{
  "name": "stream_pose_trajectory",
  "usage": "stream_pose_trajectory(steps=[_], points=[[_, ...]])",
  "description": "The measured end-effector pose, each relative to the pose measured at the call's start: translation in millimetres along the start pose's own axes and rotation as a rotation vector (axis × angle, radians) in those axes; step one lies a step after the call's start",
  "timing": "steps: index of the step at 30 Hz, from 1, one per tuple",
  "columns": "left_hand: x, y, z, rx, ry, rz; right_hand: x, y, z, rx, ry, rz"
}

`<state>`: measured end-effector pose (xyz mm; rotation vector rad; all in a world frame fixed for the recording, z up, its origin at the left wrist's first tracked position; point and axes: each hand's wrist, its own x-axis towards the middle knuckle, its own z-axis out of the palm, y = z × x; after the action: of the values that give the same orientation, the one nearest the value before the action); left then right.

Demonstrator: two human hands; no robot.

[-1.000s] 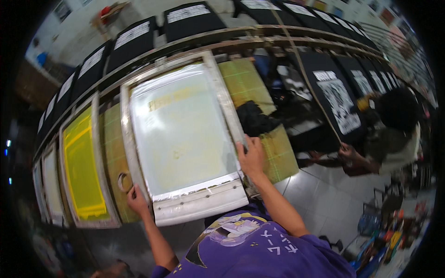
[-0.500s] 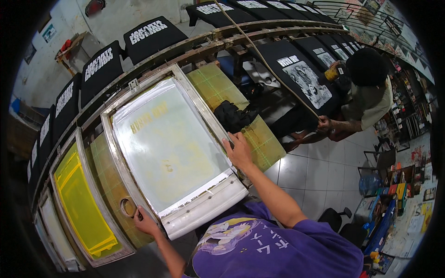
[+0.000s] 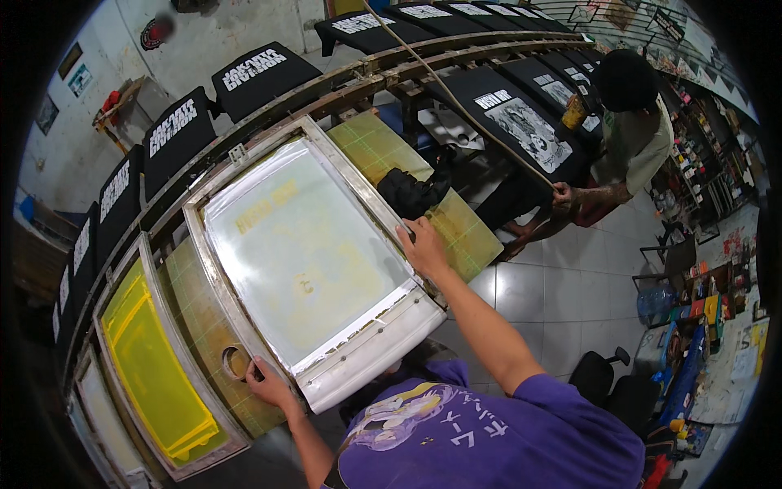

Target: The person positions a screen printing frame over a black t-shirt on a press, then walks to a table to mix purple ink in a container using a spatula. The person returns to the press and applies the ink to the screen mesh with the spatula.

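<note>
In front of me lies a screen-printing frame (image 3: pixel 332 163) with pale mesh (image 3: pixel 301 244), faint yellowish marks on it and shiny tape along its edges. A broad white strip with screws (image 3: pixel 375 346) forms its near end. My right hand (image 3: pixel 425 248) grips the frame's right rail, fingers curled at its edge. On the opposite rail, near the front corner, my left hand (image 3: pixel 269 385) is closed on the side; part of its fingers is hidden. A roll of tape (image 3: pixel 229 364) rests on the greenish board (image 3: pixel 191 277) just beside my left hand.
Left of it stands a yellow-mesh screen (image 3: pixel 155 350). Black cloth (image 3: pixel 411 191) lies on the board at right. Printed black shirts (image 3: pixel 261 77) line the rails. At right, another person (image 3: pixel 631 147) holds a long stick (image 3: pixel 464 110) and a yellow-and-black tool (image 3: pixel 577 112).
My view has shifted slightly. Both my hands stay on the frame's rails. The other person's yellow-and-black tool has moved a little over the printed shirt.
</note>
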<state>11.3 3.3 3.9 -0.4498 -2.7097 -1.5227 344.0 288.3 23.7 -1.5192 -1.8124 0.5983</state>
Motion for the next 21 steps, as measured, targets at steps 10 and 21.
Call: stream_pose_trajectory(steps=[10, 21], points=[[0, -11, 1, -0.084, -0.026, 0.031, -2, 0, -2, -0.013, -0.021, 0.031], [-3, -2, 0, -0.125, 0.0, 0.032, -1, 6, 3, 0.0, 0.023, -0.014]])
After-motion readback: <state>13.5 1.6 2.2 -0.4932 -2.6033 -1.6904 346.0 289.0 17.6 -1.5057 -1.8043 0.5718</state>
